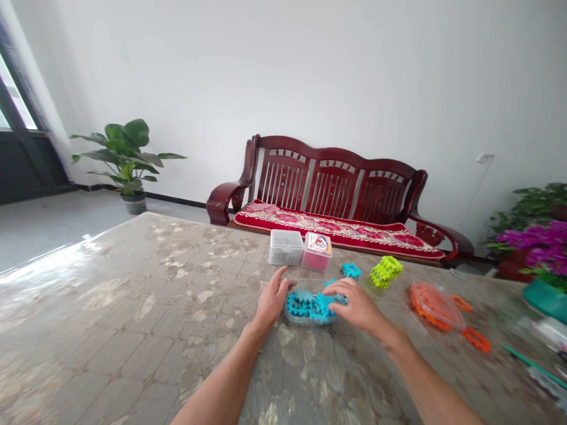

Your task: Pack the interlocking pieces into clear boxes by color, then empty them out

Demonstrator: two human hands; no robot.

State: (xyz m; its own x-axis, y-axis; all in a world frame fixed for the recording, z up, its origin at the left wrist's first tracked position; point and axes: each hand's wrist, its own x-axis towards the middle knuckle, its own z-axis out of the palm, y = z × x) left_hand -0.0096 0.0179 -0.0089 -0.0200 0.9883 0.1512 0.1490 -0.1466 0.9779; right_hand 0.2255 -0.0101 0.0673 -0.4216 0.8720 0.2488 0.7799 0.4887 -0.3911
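Observation:
A clear plastic box (305,322) stands on the table in front of me, with blue notched building pieces (299,305) inside. Along its left side is my left hand (271,300), closed around the wall with the thumb by the rim. My right hand (357,304) reaches over the right side from above. Its bent fingers are closed on a blue notched piece (325,304) in the box; the fingers partly cover it. Just behind the box lies a separate blue piece cluster (351,270). A yellow-green block of joined pieces (386,271) sits beyond my right hand.
Two lidded boxes, one greyish (286,248) and one pink (316,252), stand behind. To the right are orange pieces under a clear container (436,304), loose orange rings (476,339), a green stick (535,366) and a flower pot (547,301). A wooden bench (332,177) stands past the table (133,330).

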